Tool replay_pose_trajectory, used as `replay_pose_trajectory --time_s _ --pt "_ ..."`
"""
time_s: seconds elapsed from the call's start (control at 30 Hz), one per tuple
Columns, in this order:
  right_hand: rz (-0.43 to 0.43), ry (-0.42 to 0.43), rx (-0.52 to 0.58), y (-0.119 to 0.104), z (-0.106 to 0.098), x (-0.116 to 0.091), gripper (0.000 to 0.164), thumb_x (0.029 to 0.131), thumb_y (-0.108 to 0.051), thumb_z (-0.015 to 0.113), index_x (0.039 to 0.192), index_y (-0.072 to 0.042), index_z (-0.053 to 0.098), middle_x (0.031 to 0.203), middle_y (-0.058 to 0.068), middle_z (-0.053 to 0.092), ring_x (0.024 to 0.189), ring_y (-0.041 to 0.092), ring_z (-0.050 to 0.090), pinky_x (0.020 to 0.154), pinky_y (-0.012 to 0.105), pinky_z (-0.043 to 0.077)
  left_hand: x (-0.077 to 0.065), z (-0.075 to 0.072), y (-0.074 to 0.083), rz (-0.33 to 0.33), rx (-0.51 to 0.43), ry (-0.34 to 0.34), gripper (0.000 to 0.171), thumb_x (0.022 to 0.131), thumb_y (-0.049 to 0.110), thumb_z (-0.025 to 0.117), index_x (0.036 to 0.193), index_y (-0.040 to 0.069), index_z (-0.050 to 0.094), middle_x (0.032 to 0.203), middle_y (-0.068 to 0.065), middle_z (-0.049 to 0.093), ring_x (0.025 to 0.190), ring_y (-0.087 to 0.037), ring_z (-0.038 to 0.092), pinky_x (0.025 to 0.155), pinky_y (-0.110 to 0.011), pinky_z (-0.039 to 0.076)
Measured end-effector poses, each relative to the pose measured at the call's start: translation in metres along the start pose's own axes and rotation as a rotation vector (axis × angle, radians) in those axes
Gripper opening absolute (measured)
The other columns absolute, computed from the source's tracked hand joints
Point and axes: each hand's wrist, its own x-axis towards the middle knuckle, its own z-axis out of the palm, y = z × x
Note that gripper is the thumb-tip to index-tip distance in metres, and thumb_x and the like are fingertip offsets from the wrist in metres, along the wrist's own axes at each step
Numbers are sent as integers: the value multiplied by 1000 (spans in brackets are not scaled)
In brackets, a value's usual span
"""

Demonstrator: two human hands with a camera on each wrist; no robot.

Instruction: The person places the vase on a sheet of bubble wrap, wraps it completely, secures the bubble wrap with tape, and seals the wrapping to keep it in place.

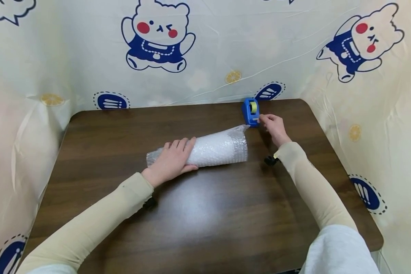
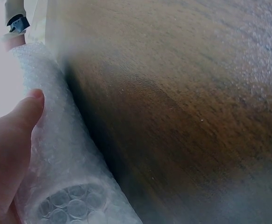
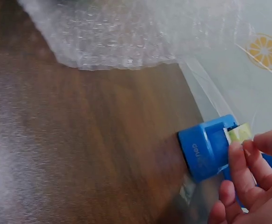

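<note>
A roll of bubble wrap [image 1: 215,148], white inside, lies across the middle of the table. My left hand [image 1: 172,158] holds its left part from above, fingers over the far side and thumb along the near side; in the left wrist view the thumb [image 2: 31,105] lies against the wrap. Beyond the roll's right end stands a blue tape dispenser [image 1: 246,116]. At its front, my right hand [image 1: 275,127] pinches the tape's end [image 3: 240,133] between thumb and fingers, beside the cutting edge.
The brown wooden table [image 1: 205,213] has rounded corners. A pale curtain [image 1: 212,49] with printed bears and orange slices hangs along the back and both sides. The dispenser stands close to the table's back edge, and a loose flap of wrap reaches near it.
</note>
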Motion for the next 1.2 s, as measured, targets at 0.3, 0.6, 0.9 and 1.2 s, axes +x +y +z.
replay_pose_trajectory --time_s 0.3,0.6,0.9,1.2 --pt "-16 65 63 -2 8 -9 50 100 -43 68 124 1 70 79 -8 67 97 23 57 91 33 45 3 -4 -3 -5 0 0 98 92 58 73 159 -1 32 141 -26 54 121 -44 58 93 -58 49" --pt "74 19 13 -4 12 -13 42 103 -34 67 127 1 69 84 -5 66 88 18 55 80 27 46 2 -8 -5 -4 -5 1 97 92 58 73 159 0 33 140 -26 55 121 -44 59 93 -59 49" --pt "146 -44 -47 4 11 -20 41 104 -35 65 127 0 70 88 -1 65 91 21 53 77 29 44 -7 -1 2 8 2 5 96 92 59 72 158 0 34 140 -25 56 120 -43 60 92 -58 51" --pt "112 -86 -90 6 8 -20 41 105 -34 63 125 2 67 86 -3 66 92 23 53 79 31 44 -7 0 3 4 -2 31 96 91 58 74 158 1 36 139 -24 57 120 -41 60 92 -58 50"
